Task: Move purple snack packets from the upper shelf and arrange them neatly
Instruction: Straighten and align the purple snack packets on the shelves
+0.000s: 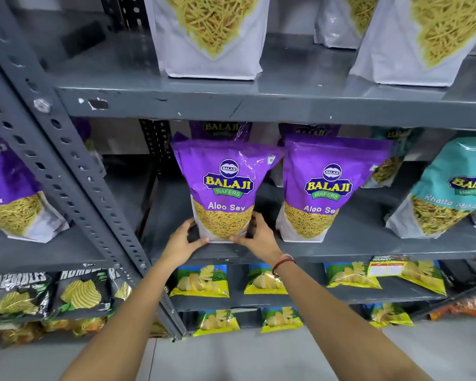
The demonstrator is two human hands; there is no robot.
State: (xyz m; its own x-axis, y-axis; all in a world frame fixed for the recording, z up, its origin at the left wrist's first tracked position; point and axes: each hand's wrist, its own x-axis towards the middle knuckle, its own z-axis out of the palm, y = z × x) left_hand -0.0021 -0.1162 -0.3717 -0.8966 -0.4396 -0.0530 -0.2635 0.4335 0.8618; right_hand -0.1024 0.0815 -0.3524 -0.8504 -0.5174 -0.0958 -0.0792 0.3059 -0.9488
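Note:
A purple Aloo Sev packet (221, 185) stands upright on the grey middle shelf (341, 250), near its front edge. My left hand (183, 239) grips its lower left corner and my right hand (259, 232) grips its lower right corner. A second purple packet (327, 185) stands just to the right, apart from my hands. More purple packets (220, 130) show behind both. On the upper shelf (259, 103) stand packets (209, 37) of which only the white bottoms and yellow sev show.
A teal packet (445, 188) stands at the right of the middle shelf. Another purple packet (8, 193) sits in the left bay past the perforated grey upright (74, 182). Yellow chip bags (201, 281) and black bags (19, 292) fill the lower shelves.

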